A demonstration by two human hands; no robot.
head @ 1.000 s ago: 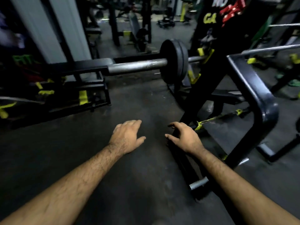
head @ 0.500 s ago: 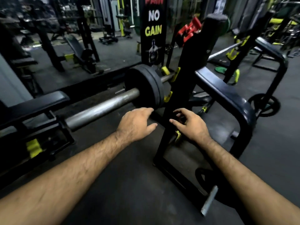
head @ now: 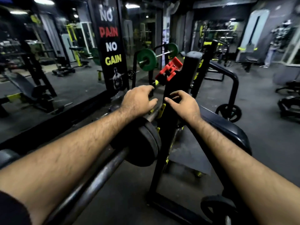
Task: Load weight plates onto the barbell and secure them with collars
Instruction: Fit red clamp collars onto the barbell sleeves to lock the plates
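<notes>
A steel barbell (head: 97,174) runs from lower left up to a black rack upright (head: 172,114). Two black weight plates (head: 142,143) sit on the bar just below my left forearm. Red collars (head: 168,70) hang on the upright near its top, above both hands. My left hand (head: 138,101) hovers over the bar beyond the plates, fingers loosely spread and holding nothing. My right hand (head: 183,106) is in front of the upright, fingers curled with thumb and forefinger apart, also holding nothing.
A black padded rail (head: 227,129) curves off to the right of the upright. A spare plate (head: 217,208) lies at the rack's foot, another (head: 228,111) leans further right. A "NO PAIN NO GAIN" banner (head: 112,46) and a green-plated barbell (head: 146,60) stand behind.
My view has risen and moved closer to the rack. Both hands have lifted from near the floor to above the plates, under the red collars.
</notes>
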